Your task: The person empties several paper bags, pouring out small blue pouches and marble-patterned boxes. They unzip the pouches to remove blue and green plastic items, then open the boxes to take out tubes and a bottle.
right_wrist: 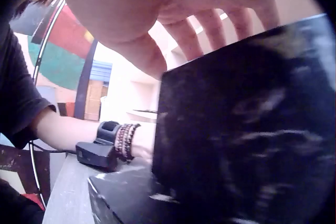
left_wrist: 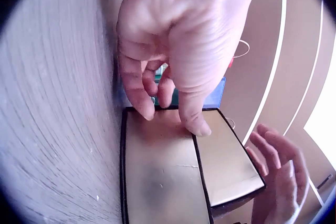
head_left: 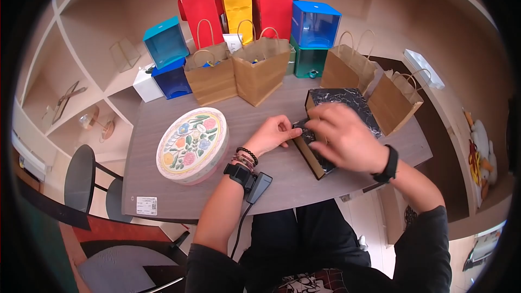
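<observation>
Two black marble-patterned boxes with gold sides are together at the table's right: a lower box (left_wrist: 163, 171) and an upper box (left_wrist: 228, 155) turned at an angle over it. My left hand (head_left: 273, 133) is at the lower box's left corner. Its thumb touches the top edge and a fingertip overlaps the gold side (head_left: 308, 154), other fingers bent loosely behind. My right hand (head_left: 347, 135) is over the boxes, blurred in the head view, with fingers spread. In the right wrist view, its thumb and fingers are at the rim of a dark marbled face (right_wrist: 241, 124).
A round floral tin (head_left: 190, 144) stands left on the table (head_left: 255, 184). Brown paper bags (head_left: 260, 70) stand behind, another brown bag (head_left: 393, 100) at right. Farther back are red bags (head_left: 271, 8), a yellow bag (head_left: 237, 11) and blue and green boxes (head_left: 316, 24).
</observation>
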A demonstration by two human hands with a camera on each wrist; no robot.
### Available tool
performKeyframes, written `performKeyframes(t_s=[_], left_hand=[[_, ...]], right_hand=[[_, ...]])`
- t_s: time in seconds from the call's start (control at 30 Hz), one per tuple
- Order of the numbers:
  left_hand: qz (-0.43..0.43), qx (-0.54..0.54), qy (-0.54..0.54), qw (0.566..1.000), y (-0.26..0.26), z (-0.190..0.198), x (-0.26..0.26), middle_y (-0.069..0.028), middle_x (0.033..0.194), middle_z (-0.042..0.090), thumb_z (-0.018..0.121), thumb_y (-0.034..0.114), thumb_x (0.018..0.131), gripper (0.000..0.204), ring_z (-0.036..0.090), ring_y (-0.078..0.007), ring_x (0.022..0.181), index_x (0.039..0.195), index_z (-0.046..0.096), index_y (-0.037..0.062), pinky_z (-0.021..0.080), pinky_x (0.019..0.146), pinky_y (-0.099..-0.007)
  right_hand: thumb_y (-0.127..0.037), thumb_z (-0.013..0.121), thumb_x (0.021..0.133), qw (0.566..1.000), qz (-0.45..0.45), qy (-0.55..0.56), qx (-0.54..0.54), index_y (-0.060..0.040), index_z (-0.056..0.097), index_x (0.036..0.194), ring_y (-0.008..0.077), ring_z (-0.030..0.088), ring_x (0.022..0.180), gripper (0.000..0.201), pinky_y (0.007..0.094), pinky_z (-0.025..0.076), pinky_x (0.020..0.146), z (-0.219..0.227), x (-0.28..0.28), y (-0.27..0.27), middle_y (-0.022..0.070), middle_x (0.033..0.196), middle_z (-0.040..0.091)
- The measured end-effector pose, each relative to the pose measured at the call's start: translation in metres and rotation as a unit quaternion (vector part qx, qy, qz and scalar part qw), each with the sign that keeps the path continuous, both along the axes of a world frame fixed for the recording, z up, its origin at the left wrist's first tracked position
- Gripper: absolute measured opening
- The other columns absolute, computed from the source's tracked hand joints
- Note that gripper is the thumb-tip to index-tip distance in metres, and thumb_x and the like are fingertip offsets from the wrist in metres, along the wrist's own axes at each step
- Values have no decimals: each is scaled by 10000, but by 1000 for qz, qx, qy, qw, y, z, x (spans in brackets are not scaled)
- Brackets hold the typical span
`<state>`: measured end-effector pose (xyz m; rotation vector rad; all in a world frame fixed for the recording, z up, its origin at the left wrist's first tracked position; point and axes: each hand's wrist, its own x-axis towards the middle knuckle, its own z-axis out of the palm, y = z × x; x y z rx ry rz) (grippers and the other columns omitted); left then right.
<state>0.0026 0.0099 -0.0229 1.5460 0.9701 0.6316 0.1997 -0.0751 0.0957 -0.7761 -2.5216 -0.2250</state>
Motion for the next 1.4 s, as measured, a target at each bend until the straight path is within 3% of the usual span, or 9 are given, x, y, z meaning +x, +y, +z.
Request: performKeyframes(t_s=[0.13,0.23,0.43,0.63,0.8,0.9,1.1,1.2,1.4], left_hand=[[-57,-7,-103,993,2,-7,-5,-71,922,584,568,195,886,199,571,-128,880,984,534,26,492,774,-272],[-81,-49,-162,982,-6,0,-3,-78,1030,569,544,238,901,281,547,-133,950,1099,510,40,470,813,-289],[-101,-49,-155,981,-5,-1,2,-100,1116,531,518,268,912,375,536,-156,1003,1203,457,40,472,822,-293],[108,17,-111,988,6,-5,-8,-78,967,564,523,157,888,210,583,-132,804,1033,528,5,496,651,-245],[392,92,-81,912,39,-38,-22,-57,718,570,520,66,821,119,552,-111,596,910,548,-8,441,504,-234],[473,62,-152,865,39,-32,-28,-126,719,623,572,72,753,101,606,-225,664,807,592,-11,476,633,-317],[505,70,-141,849,40,-31,-31,-137,761,606,589,72,725,140,597,-236,709,831,565,-18,471,660,-327],[545,140,-75,823,45,-36,-32,-76,726,562,546,46,776,117,530,-128,604,877,534,-13,428,525,-252],[531,151,-73,831,44,-34,-28,-94,821,560,555,71,779,192,545,-147,693,946,511,-12,446,601,-265]], right_hand=[[-138,622,669,994,68,-81,-11,-28,531,714,259,579,789,150,342,454,736,-32,-35,-7,105,747,569],[-117,578,686,986,45,-135,-93,-19,528,708,261,584,745,112,343,459,699,-62,-42,-7,125,749,577],[-146,608,740,992,-32,-118,-30,6,542,757,270,573,745,167,369,466,688,-83,-27,7,150,727,554],[-131,601,737,975,-138,-141,-104,22,557,769,314,587,745,163,379,483,691,-68,-8,9,169,743,579],[-139,593,756,955,-200,-159,-151,26,555,763,346,602,730,169,403,501,658,-53,4,15,190,756,590],[-153,594,763,956,-215,-142,-142,11,578,797,365,602,710,168,422,498,664,-36,0,30,189,721,590],[-106,603,751,977,-143,92,-127,-2,451,1137,375,526,990,428,419,451,823,-10,-55,94,200,1123,484],[-63,611,730,972,-126,163,-117,-27,422,1174,379,514,1011,483,415,447,840,-12,-83,122,193,1157,457],[-29,604,708,978,-129,135,-91,-28,498,1078,379,532,944,385,428,450,807,-31,-88,141,183,1065,502]])
